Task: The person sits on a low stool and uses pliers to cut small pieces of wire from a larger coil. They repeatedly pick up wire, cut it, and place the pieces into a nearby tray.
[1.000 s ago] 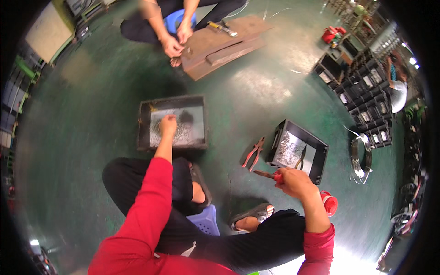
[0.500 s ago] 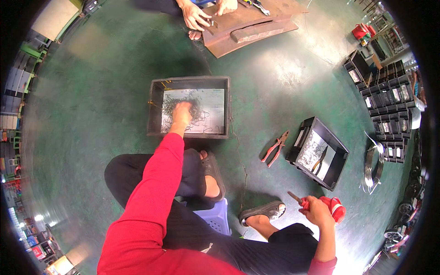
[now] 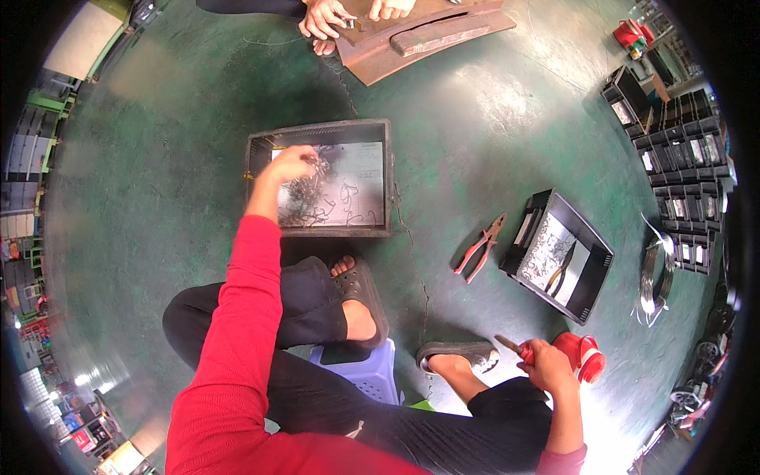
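Note:
My left hand (image 3: 291, 165) is inside a black plastic crate (image 3: 391, 178), its fingers curled around a small tangle of bent wire pieces (image 3: 318, 165). More of these thin, hook-shaped wires (image 3: 305, 207) lie on white paper (image 3: 366, 186) in the crate. My right hand (image 3: 549, 367) grips a red-handled tool (image 3: 526, 351) with a narrow dark metal tip; its kind cannot be made out. A red round object (image 3: 590, 361) sits just beyond that hand, partly hidden. Red-handled pliers (image 3: 480, 249) lie on the floor between the two boxes.
A smaller black bin (image 3: 598, 277) holds small pieces and another pair of pliers (image 3: 560, 271). A wire coil (image 3: 654, 277) and stacked black bins (image 3: 682, 158) stand to the right. Across from me, another person's hands (image 3: 324, 17) work at a rusty metal piece (image 3: 443, 36).
My left hand has shifted left within the crate and lifted a tangle of wires from the pile. My right hand keeps its grip on the tool. The view has shifted slightly.

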Motion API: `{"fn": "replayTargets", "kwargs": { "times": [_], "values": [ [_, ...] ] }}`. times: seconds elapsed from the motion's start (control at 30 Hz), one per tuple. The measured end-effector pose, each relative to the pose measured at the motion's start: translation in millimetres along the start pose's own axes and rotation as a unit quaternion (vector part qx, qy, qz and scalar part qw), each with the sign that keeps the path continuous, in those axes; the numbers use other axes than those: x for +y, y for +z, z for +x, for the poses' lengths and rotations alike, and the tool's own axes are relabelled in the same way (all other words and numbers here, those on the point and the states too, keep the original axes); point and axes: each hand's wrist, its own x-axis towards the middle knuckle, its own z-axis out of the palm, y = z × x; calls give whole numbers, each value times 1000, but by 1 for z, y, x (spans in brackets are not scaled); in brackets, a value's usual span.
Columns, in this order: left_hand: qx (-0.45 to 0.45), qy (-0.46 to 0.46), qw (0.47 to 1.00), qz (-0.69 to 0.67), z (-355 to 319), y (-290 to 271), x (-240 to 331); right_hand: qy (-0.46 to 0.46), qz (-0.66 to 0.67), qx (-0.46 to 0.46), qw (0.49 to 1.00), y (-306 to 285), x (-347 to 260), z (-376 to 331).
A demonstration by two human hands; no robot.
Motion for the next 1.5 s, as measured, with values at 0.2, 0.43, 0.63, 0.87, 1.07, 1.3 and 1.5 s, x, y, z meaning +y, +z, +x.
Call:
{"fn": "replayTargets", "kwargs": {
  "times": [0.2, 0.43, 0.63, 0.87, 1.07, 1.3, 1.5],
  "values": [
    [111, -71, 990, 55, 1, 41, -73, -20, -6, 33, 999, -13, -10, 3],
    [241, -77, 953, -168, -19, 12, 10, -5, -11, 31, 999, -17, -19, -19],
    [253, -158, 954, -40, -19, 75, -161, -25, -16, 24, 999, -23, -34, -19],
    [248, -139, 911, -297, -34, 14, 11, 19, -26, 10, 999, -10, -36, -33],
    [279, -234, 931, -26, -28, 69, -48, -4, -28, 18, 999, -14, -38, -36],
    [291, -80, 948, -98, -31, 60, -23, -12, -45, 43, 998, -12, -42, -47],
    [196, -159, 873, -416, -30, 64, -17, -8, -53, 54, 997, -9, -44, -57]
  ]
}}
